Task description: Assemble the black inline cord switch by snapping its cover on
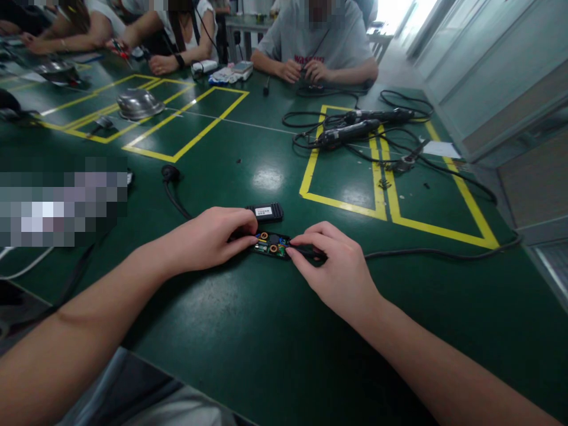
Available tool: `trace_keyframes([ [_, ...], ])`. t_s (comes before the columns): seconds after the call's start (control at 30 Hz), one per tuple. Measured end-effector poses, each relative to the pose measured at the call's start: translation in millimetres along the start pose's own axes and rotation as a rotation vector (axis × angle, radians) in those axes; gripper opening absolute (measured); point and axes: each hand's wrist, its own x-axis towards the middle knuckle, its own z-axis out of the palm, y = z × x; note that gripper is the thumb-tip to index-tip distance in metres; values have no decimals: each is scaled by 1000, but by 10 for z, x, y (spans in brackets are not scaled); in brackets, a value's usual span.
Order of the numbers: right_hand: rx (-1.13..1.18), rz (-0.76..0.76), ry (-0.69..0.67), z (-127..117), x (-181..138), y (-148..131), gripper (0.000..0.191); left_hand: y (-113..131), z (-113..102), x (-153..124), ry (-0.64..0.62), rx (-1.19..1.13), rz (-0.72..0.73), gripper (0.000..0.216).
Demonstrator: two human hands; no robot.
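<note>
An open black adapter case lies on the green table, its circuit board with copper coils facing up. My left hand pinches the case's left end between thumb and fingers. At the other end my right hand is closed with thumb and fingertips on the black cord where it meets the case. Just behind the board lies the black case cover, with a white label on top; my left fingers are close to its left edge.
A black plug with its cord lies left of my left hand. Black electric screwdrivers with tangled cables lie ahead right, near metal pieces. A metal bowl stands further left. Yellow tape marks the table. Other people sit opposite.
</note>
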Motion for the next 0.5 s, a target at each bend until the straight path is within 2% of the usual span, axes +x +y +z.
trace_keyframes([
  [0.27, 29, 14, 29, 1, -4, -43, 14, 8, -81, -33, 17, -71, 11, 18],
  [0.5, 48, 6, 28, -29, 9, -65, 14, -1, -134, -56, 33, -134, -34, 16],
])
